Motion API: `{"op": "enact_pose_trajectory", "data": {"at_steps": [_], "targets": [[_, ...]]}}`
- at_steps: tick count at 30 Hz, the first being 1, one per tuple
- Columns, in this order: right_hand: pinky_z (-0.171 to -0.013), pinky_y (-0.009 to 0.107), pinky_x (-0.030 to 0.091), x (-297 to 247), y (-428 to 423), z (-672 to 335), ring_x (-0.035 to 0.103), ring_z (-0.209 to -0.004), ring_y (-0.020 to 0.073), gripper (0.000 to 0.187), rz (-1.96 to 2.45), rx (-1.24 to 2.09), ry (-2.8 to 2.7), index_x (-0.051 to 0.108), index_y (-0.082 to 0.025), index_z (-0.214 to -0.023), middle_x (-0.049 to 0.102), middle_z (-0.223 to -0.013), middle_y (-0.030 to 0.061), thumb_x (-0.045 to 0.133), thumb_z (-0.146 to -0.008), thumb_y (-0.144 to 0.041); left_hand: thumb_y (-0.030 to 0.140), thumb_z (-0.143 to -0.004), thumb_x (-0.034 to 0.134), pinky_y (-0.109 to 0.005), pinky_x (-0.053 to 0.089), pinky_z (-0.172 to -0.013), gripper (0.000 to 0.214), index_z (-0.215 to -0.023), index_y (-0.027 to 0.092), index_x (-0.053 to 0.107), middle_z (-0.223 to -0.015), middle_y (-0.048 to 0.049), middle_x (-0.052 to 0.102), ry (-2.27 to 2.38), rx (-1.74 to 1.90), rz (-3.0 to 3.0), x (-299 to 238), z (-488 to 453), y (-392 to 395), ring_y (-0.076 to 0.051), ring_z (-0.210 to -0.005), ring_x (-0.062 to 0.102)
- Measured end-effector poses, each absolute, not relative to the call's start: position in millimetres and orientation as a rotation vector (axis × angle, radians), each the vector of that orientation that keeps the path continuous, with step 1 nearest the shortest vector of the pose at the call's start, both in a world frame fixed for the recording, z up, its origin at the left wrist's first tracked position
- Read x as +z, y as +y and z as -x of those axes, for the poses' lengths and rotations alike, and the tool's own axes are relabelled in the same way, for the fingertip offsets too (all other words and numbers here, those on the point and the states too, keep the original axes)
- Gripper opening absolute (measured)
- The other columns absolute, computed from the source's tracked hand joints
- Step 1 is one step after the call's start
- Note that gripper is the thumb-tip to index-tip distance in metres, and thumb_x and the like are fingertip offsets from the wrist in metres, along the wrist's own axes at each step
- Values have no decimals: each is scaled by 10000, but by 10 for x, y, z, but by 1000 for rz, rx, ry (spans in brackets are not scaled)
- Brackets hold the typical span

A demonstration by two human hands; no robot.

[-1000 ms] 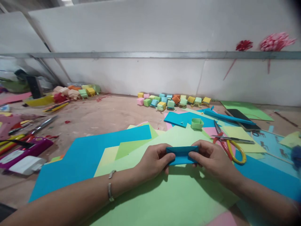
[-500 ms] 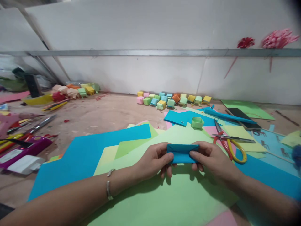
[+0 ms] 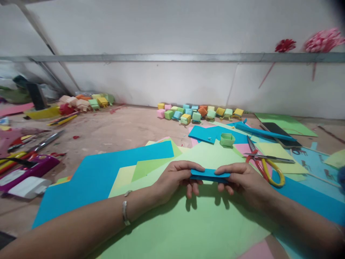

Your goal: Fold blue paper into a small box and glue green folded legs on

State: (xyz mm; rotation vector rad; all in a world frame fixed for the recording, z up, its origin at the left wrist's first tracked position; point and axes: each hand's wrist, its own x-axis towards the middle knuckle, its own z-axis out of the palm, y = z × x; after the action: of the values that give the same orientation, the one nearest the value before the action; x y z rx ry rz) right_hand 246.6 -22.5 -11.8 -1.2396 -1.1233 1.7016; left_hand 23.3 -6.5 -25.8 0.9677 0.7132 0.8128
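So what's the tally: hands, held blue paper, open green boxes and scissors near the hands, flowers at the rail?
Hands: 2 (left hand, right hand)
Folded blue paper: 1
Open green box: 1
Scissors: 1
Flowers at the rail: 2 (red flower, pink flower)
Total: 7

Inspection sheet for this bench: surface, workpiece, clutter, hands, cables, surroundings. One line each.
Surface: brownish table, partly covered by coloured paper; large light-green sheet below the hands.
Workpiece: folded blue paper, held between both hands.
Clutter: scissors with red and yellow handles, small green paper box, dark phone-like slab, row of paper cubes, purple device, white adapter.
Hands: left hand and right hand grip opposite ends of the workpiece with their fingers.
Cables: black cord or strap at the purple device; cannot tell which.
Surroundings: white wall, metal rail, red flower and pink flower at the rail.
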Motion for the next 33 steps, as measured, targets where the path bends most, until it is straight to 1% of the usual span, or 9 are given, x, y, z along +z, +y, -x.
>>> {"op": "enact_pose_trajectory", "data": {"at_steps": [4,7,10,12,13,16,22,30,33], "targets": [[-451,217,420,-126,-210,-2453,522,-440,93,154,1258,1653,-1189,755,-165,-741,681,-561,56,689,-656,-275,335,-752,652,-221,486,-391,291,-908,91,685,-671,-83,698,687,803,-990,-230,-233,-71,-186,-526,680],[-483,239,457,-95,-216,-2466,571,-501,121,172,1300,1568,-1351,758,-185,-763,702,-649,56,620,-672,-233,348,-741,717,-193,477,-390,295,-901,109,653,-614,-41,669,800,795,-1117,-200,-256,-103,-144,-482,646],[-656,301,524,-51,-234,-2511,662,-771,193,228,1263,1302,-1639,760,-215,-743,732,-936,69,539,-690,-195,299,-756,714,-176,472,-394,268,-927,116,620,-551,-8,635,887,801,-1240,-194,-282,-151,-95,-406,582],[-771,324,523,-35,-250,-2533,653,-937,223,225,1215,1148,-1729,748,-224,-818,715,-1053,63,536,-743,-224,291,-788,676,-183,489,-396,291,-1014,126,596,-582,3,623,891,851,-1296,-214,-288,-181,-108,-442,602],[-767,324,525,-33,-259,-2536,654,-935,222,232,1213,1130,-1740,730,-225,-917,717,-1040,64,545,-780,-259,282,-801,660,-191,504,-403,317,-1069,134,578,-603,11,614,887,875,-1323,-228,-287,-192,-119,-473,619],[-585,283,504,-44,-281,-2507,644,-671,180,331,1299,1139,-1814,639,-205,-1128,716,-796,44,548,-855,-368,247,-829,615,-212,538,-432,374,-1180,155,525,-635,27,588,874,900,-1397,-272,-278,-208,-130,-518,636],[-506,256,407,-59,-271,-2452,543,-497,134,229,1429,1058,-1974,671,-201,-873,637,-576,-11,507,-874,-360,210,-845,566,-205,520,-423,318,-1154,159,510,-601,54,542,902,924,-1435,-282,-281,-192,-124,-489,621],[-561,254,401,-55,-279,-2448,562,-607,147,150,1353,843,-2142,641,-197,-748,650,-659,1,547,-831,-278,209,-784,676,-192,483,-466,337,-1104,174,575,-767,8,594,909,1107,-1467,-156,-315,-258,-116,-591,626],[-596,249,454,-47,-317,-2362,610,-625,148,146,1231,912,-1998,645,-196,-724,676,-664,2,580,-821,-283,225,-723,773,-227,504,-560,261,-955,162,671,-811,-13,595,835,1129,-1666,-24,-367,-287,-119,-645,602]]}}
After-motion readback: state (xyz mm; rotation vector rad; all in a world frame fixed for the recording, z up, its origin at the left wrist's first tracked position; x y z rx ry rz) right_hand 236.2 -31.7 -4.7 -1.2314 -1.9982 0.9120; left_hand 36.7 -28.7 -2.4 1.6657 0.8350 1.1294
